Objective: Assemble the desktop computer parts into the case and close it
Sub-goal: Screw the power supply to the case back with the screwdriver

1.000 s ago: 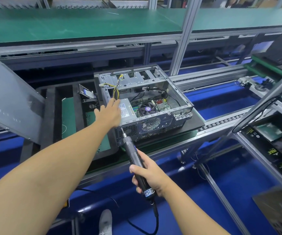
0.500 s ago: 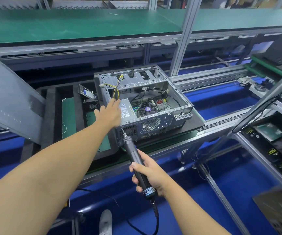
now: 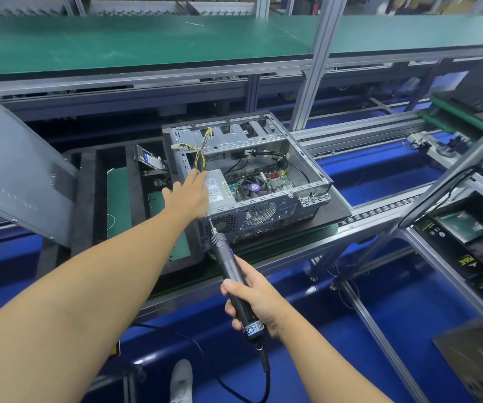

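An open grey computer case (image 3: 307, 158) lies on a black pallet (image 3: 332, 212) on the conveyor, its top uncovered. Inside sit a silver power supply (image 3: 220, 190) at the near left, a motherboard with a round CPU fan (image 3: 253, 188), and yellow-black cables (image 3: 201, 152). My left hand (image 3: 189, 196) rests flat, fingers straight, on the power supply's near left corner. My right hand (image 3: 256, 302) grips a black electric screwdriver (image 3: 230, 266), whose bit touches the case's rear panel at its lower left corner.
A grey side panel (image 3: 16, 173) leans at the left. A hard drive (image 3: 150, 161) stands in a black tray (image 3: 89, 199) left of the case. Aluminium posts (image 3: 316, 68) rise behind the case. Boxed parts (image 3: 473, 248) lie at the right. A shoe (image 3: 180, 382) shows below.
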`<state>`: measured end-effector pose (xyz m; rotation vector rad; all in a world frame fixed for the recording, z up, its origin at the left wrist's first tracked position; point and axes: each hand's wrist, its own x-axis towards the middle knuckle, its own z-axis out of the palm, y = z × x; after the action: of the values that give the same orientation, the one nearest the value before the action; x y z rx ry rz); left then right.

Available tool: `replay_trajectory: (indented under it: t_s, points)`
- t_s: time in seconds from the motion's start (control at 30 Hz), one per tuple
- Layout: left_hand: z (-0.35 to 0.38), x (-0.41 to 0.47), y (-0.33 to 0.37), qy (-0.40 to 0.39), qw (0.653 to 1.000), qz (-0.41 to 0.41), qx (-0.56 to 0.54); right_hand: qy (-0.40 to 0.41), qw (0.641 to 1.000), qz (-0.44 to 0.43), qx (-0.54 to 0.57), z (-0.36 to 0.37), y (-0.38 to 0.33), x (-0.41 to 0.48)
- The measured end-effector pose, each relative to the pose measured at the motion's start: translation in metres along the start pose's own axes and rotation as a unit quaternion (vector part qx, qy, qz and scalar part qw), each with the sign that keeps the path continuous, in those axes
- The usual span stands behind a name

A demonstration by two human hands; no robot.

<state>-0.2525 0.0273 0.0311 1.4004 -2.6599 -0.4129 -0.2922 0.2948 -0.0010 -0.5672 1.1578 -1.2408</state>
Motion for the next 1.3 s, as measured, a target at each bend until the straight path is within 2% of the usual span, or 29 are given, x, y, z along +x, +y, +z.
replay_trajectory:
  t_s: [0.6, 0.77, 0.93, 1.07, 1.3]
  points:
    - [-0.002, -0.003, -0.001, 0.004, 1.000, 0.006, -0.009, 0.004, 1.000, 0.007, -0.028, -0.007, 0.002, -0.004]
    - [-0.006, -0.003, 0.000, -0.015, 1.000, 0.012, 0.011, 0.008, 0.999, 0.008, -0.030, -0.013, 0.001, -0.006]
    - [-0.013, -0.012, -0.020, -0.062, 0.992, 0.096, 0.051, 0.009, 0.999, 0.007, -0.033, -0.017, 0.004, -0.006]
    - [-0.013, -0.023, -0.037, -0.031, 0.967, 0.231, 0.105, 0.004, 1.000, -0.004, -0.018, -0.016, 0.003, -0.004]
    - [-0.018, -0.013, -0.039, -0.040, 0.941, 0.297, 0.155, -0.001, 1.000, -0.009, -0.015, -0.017, 0.002, -0.007]
